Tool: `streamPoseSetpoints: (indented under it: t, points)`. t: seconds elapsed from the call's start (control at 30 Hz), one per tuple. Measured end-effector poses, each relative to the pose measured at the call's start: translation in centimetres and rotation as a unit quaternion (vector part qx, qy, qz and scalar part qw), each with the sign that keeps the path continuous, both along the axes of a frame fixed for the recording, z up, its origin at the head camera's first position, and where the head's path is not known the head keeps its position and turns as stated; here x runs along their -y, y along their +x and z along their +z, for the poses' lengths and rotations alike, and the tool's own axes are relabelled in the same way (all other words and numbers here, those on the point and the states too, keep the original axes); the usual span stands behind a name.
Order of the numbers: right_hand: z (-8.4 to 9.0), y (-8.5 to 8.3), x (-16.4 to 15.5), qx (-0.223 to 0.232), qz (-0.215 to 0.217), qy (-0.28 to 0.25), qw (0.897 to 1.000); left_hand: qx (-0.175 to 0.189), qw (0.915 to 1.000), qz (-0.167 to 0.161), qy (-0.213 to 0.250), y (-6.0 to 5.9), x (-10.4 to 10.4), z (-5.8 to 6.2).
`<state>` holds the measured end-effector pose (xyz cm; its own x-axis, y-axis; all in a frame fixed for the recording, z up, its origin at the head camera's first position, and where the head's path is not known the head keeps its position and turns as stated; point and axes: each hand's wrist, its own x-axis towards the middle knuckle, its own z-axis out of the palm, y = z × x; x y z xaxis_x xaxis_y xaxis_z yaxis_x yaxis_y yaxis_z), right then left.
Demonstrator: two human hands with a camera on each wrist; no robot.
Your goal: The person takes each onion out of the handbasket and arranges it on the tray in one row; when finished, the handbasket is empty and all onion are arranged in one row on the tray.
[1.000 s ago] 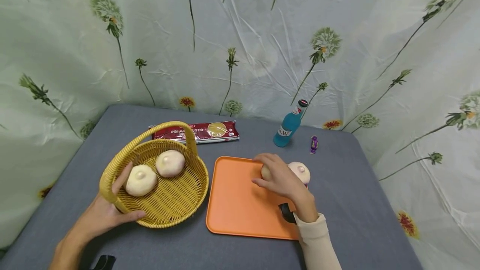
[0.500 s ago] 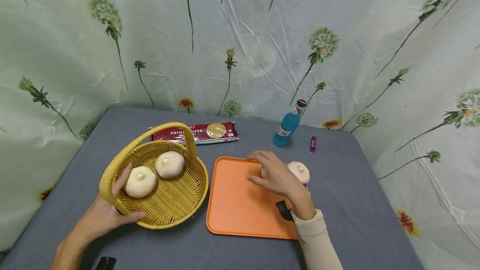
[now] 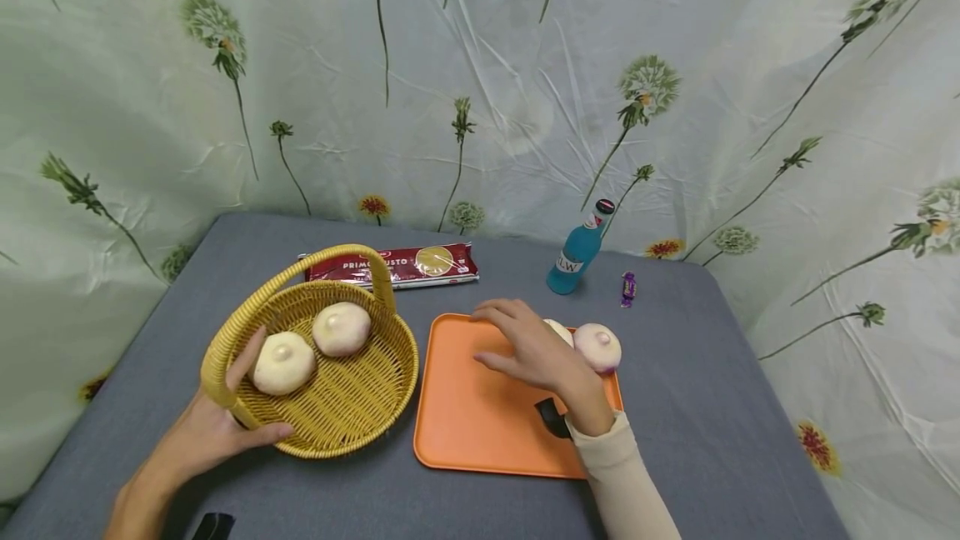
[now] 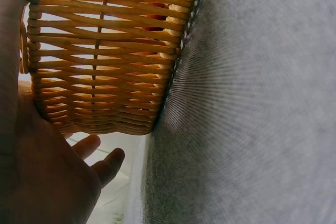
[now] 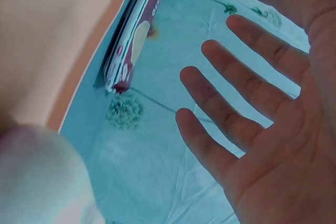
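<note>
My left hand grips the left side of a yellow wicker basket, thumb over the near rim and a finger inside the handle. Two pale, round, bulb-like pieces lie in it: a cream bulb beside that finger and a purplish-white bulb behind. Over the orange tray, my right hand is spread and holds nothing; the right wrist view shows its fingers apart. Just right of it, on the tray's far right corner, sit another cream bulb, partly hidden by the hand, and a purple-tinged bulb.
Behind the basket lies a red spaghetti packet. A blue bottle stands beyond the tray, with a small purple wrapped candy to its right. A flower-patterned curtain hangs behind the grey table.
My right hand has moved left across the tray, away from the two bulbs, so more of the cream one shows. The left hand and basket have stayed put.
</note>
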<state>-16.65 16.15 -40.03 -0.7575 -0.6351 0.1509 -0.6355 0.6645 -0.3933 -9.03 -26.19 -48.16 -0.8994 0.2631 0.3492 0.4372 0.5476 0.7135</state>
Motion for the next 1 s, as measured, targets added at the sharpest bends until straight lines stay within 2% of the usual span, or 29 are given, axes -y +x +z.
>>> streamPoseSetpoints:
  t: [0.17, 0.4, 0.6, 0.8, 1.0]
  points:
    - [-0.1, 0.0, 1.1, -0.007, 0.022, 0.000, 1.000, -0.002, 1.0000, 0.001, -0.002, 0.0, 0.0, 0.0]
    - [0.1, 0.4, 3.0, 0.024, 0.040, 0.001, 0.999, -0.001, 1.0000, 0.002, -0.007, 0.0, 0.0, 0.0]
    - [0.2, 0.4, 4.3, 0.013, 0.062, 0.009, 0.998, -0.003, 1.0000, -0.001, 0.000, 0.0, 0.0, 0.0]
    - [0.3, 0.4, 5.7, 0.021, 0.074, 0.017, 0.997, 0.002, 1.0000, -0.003, 0.004, 0.0, 0.0, 0.0]
    - [0.3, 0.3, 7.3, 0.018, 0.106, 0.014, 0.994, -0.007, 1.0000, -0.003, 0.006, -0.1, 0.0, -0.1]
